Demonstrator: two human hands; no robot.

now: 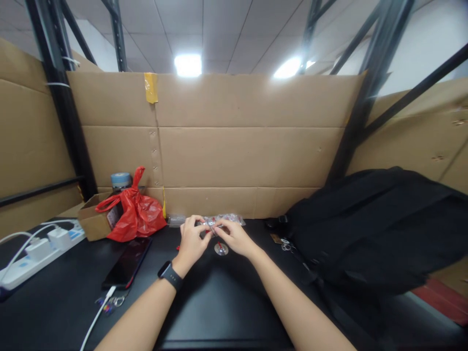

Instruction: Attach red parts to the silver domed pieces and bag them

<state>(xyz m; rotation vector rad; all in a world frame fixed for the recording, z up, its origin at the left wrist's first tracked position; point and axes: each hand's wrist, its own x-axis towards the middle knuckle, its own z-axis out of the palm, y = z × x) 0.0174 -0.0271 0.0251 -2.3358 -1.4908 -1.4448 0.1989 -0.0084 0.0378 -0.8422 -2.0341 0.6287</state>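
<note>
My left hand (pixel 193 239), with a dark watch (pixel 170 275) on its wrist, is closed in a pinch in the middle of the black tabletop. My right hand (pixel 236 237) meets it there, thumb and fingertips pinched too. Between the fingertips is something small and thin, too tiny to name. Just below them sits a shiny round disc (pixel 221 250) with a short red stem. A bit of red shows beside my left hand. Behind the fingers lies clear crinkled plastic packaging (pixel 230 219) with red bits in it, partly hidden by my hands.
A red plastic bag (pixel 141 217), a small cardboard box (pixel 94 219) and a blue-lidded jar (pixel 120 179) stand at the back left. Nearer are a charging phone (pixel 127 263) and a power strip (pixel 44 256). A black backpack (pixel 376 229) fills the right. Cardboard (pixel 241 146) walls the back.
</note>
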